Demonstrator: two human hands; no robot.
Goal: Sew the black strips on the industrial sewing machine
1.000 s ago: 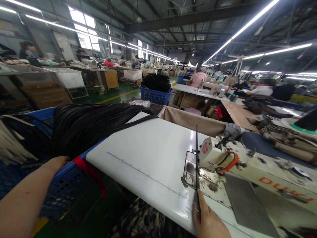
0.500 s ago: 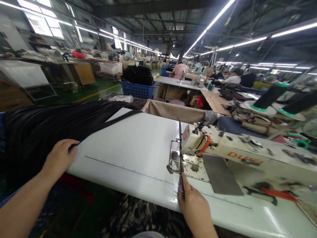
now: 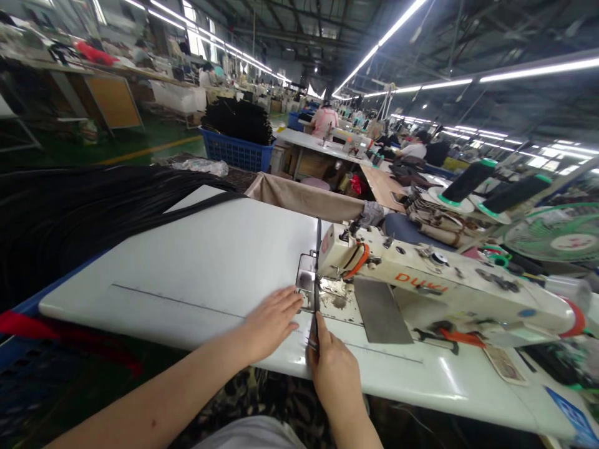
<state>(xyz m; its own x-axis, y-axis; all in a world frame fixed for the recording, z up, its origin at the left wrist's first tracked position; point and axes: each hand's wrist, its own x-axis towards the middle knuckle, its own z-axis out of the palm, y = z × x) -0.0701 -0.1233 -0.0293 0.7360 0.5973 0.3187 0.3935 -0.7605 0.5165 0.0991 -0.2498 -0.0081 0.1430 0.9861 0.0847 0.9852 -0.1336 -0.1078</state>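
Observation:
A narrow black fabric strip runs front to back past the needle area of a white sewing machine. At the strip's near end, my right hand is closed, thumb and fingers pinching it. A small dark, partly metallic thing shows beside those fingers, too hidden to name. My left hand lies with fingers stretched out on the white table, just left of the strip and by the shiny metal plate. Nothing shows in the left hand. A grey plate lies under the machine's arm.
A large heap of long black strips covers the left side, one bunch reaching onto the table. Behind the table hangs a beige cloth bin. Black thread cones and a green fan stand right. A blue basket holds black pieces.
My left hand has moved right, from the heap's edge at the table's left to beside the metal plate. My right hand still pinches the strip. The view has turned right.

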